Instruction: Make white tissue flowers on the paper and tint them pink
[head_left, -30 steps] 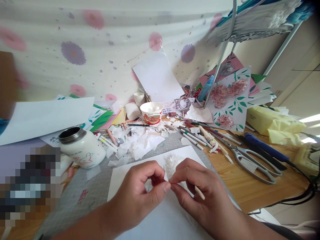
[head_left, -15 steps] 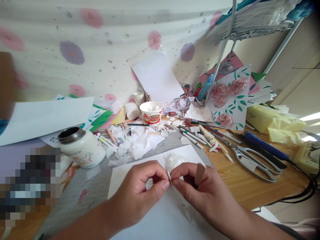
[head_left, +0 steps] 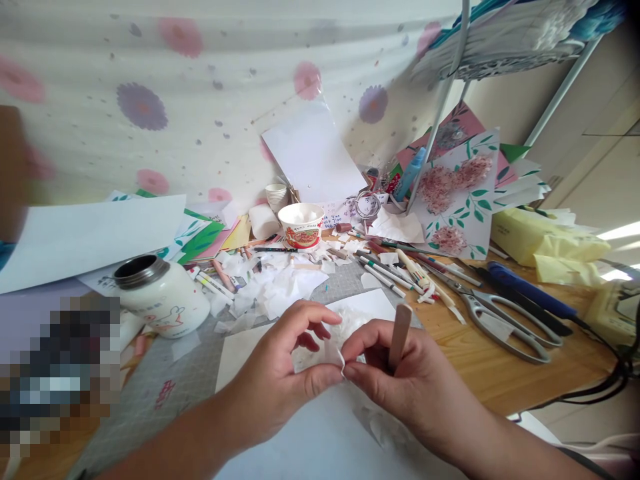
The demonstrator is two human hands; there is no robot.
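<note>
Above a white sheet (head_left: pixel 280 440), my two hands meet at a small piece of white thin paper (head_left: pixel 334 353). My right hand (head_left: pixel 400 373) pinches its edge between thumb and index finger. A flat wooden craft stick (head_left: pixel 401 333) is also tucked in that hand, its rounded end pointing up. My left hand (head_left: pixel 285 373) has its index finger raised away from the thumb; the thumb tip touches the paper's lower edge. Behind the hands lies a cluster of crumpled white petal-like paper (head_left: pixel 350 321). More translucent white pieces (head_left: pixel 383 427) lie partly beneath my right hand.
Paper scraps (head_left: pixel 280 290) cover the grey cutting mat (head_left: pixel 150 393). At left stands an open white jar (head_left: pixel 170 300); a paper bowl (head_left: pixel 301 227) is at the back. Markers (head_left: pixel 383 277), large scissors (head_left: pixel 505 327) and a yellow tissue pack (head_left: pixel 530 237) lie right.
My left index finger has lifted off the thumb, showing more of the paper piece. The wooden stick in my right hand stands higher and more upright.
</note>
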